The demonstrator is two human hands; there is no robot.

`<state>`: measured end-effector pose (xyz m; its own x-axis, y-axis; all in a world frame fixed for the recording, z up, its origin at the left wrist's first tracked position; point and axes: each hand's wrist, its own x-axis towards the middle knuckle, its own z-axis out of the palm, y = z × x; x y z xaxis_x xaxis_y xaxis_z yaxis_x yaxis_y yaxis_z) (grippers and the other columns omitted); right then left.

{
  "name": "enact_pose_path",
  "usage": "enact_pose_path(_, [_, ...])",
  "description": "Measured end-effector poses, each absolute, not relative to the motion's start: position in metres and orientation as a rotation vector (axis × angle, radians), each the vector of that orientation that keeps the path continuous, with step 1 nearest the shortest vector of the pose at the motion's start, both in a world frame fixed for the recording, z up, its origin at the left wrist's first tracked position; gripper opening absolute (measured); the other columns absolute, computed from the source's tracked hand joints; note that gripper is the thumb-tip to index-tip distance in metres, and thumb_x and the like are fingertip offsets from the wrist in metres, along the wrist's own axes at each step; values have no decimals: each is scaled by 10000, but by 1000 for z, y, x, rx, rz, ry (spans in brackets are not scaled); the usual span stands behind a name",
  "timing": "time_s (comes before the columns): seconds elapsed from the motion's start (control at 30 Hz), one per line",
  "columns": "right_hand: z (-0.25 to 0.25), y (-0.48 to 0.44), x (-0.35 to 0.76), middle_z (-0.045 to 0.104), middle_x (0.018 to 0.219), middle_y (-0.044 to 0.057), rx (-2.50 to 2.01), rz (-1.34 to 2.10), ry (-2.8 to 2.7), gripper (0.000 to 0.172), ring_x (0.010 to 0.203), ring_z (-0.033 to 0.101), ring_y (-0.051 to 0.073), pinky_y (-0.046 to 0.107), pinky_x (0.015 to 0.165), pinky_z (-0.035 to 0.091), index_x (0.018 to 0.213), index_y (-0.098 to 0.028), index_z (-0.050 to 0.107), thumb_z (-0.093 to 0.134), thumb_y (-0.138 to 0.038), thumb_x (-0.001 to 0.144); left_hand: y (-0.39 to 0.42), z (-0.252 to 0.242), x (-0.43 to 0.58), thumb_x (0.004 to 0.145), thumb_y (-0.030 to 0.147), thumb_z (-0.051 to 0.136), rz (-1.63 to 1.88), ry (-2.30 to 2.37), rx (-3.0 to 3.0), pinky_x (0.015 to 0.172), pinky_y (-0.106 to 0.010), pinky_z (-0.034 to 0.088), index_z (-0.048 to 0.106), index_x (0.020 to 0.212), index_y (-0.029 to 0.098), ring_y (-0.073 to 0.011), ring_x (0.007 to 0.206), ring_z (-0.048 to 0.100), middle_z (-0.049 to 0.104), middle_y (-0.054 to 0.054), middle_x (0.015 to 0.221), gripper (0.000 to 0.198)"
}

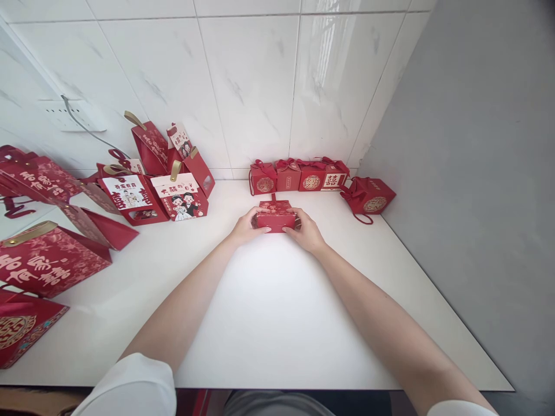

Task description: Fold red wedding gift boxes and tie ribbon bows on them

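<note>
Between my two hands is a small red gift box (pixel 276 222), on the white table toward the back wall. My left hand (pixel 248 227) grips its left side, thumb along the front face. On its right side my right hand (pixel 307 230) is closed in the same way. Pale lettering shows on the box's top face, partly under my fingers. A dark red strip stands up behind it. Just beyond, a row of red boxes with ribbon bows (pixel 299 177) lines the wall.
One red ribboned box (pixel 368 196) stands at the right by the grey panel (pixel 468 173). Several red gift boxes with tan handles (pixel 182 196) crowd the left, with a larger lettered box (pixel 54 260) nearer me. A cable (pixel 87 128) runs from the wall socket (pixel 71 115).
</note>
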<state>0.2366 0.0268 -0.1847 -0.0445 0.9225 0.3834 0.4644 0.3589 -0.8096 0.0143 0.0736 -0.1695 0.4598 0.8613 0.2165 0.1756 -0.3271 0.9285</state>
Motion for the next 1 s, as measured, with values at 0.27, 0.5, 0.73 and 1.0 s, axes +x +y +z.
enact_pose_path(0.27, [-185,27,237,608,1083,58,-1268,623,-1664,468,789,592,182,359,757,513,1184,-252,499,654,-281,743,73,-170,15,658,332,777,926,867,1777,872,-358,514,512,1176,203,-231,1074,592,594,-92,1218,596])
enact_pose_path(0.5, [-185,28,237,606,1088,48,-1283,621,-1681,443,789,595,176,367,757,523,1165,-245,486,653,-294,757,76,-173,13,660,311,785,923,845,1772,872,-376,520,510,1155,195,-234,1070,598,605,-95,1192,578])
enact_pose_path(0.73, [-184,22,231,435,1356,109,-1277,237,-1853,530,1207,466,280,468,984,449,1318,-259,454,608,-233,812,80,-178,13,660,321,788,949,821,1759,890,-393,510,502,1140,191,-224,1019,622,622,-92,1144,574])
enact_pose_path(1.0, [-176,15,224,392,1405,87,-1221,70,-2024,553,1297,352,307,526,1030,402,1376,-310,435,543,-177,851,79,-179,12,664,327,783,949,839,1763,899,-411,507,485,1147,200,-230,1028,628,622,-82,1157,582])
